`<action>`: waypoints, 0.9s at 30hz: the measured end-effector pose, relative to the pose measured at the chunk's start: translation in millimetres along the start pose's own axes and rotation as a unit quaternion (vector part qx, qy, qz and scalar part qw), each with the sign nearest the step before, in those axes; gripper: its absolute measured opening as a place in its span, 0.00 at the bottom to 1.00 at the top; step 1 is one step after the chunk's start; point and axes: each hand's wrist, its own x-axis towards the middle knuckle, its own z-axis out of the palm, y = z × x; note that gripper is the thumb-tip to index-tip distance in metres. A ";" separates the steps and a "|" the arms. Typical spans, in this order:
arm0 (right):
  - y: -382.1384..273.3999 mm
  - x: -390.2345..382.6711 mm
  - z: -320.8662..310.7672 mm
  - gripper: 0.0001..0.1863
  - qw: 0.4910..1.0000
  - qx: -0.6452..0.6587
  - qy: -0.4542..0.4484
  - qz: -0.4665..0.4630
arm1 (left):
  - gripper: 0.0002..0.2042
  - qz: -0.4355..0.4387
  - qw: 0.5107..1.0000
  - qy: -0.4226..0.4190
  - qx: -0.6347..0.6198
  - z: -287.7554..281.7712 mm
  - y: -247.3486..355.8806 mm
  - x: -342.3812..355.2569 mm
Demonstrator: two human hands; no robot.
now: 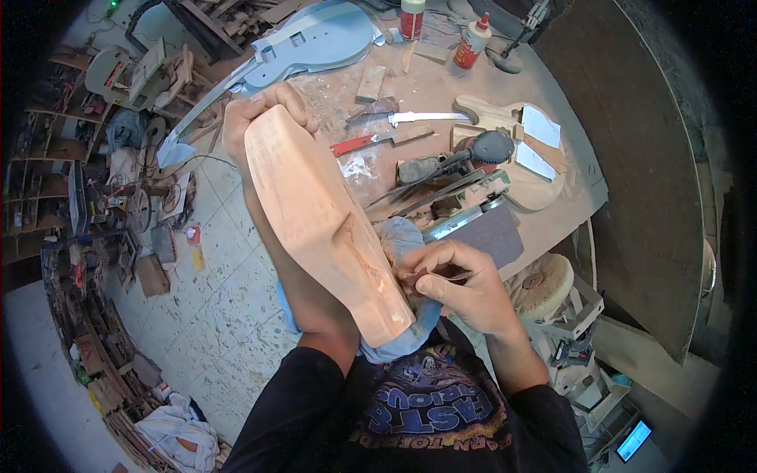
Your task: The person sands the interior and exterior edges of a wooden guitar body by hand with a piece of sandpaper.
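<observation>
A pale, bare wooden guitar body (303,201), seen edge-on, is held up slantwise in front of me. Its edge curves and has a notched hollow near the middle. My left hand (276,101) wraps round its far upper end; part of the palm is hidden behind the wood. Close to the lower right side of the body, my right hand (465,288) pinches a small brown piece of sandpaper (418,276) between thumb and fingers. Whether the paper touches the wood I cannot tell. A light blue cloth (400,236) shows behind the wood.
On the dusty workbench (576,193) lie a blue-grey guitar (315,47), another unpainted guitar body (536,185), a red-handled knife (355,145), a saw (426,117), a sander (489,147) and glue bottles (473,41). Shelves (47,158) stand left; a large board (631,142) rises right.
</observation>
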 end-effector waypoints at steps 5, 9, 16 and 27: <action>-34.7 1.3 5.2 0.10 0.994 -0.020 -0.016 0.102 | 0.25 0.000 1.000 0.010 0.008 -2.1 0.0 -0.3; -40.6 12.7 4.3 0.11 0.994 -0.093 -0.045 0.040 | 0.25 -0.005 1.000 0.013 0.005 1.5 -0.8 0.0; -37.5 22.7 8.2 0.12 0.993 -0.037 -0.065 0.094 | 0.24 0.000 0.999 0.041 0.026 7.1 -1.3 -1.2; -35.4 23.5 11.3 0.09 0.983 -0.169 -0.064 0.022 | 0.24 0.021 0.998 0.052 0.021 7.4 -4.1 0.1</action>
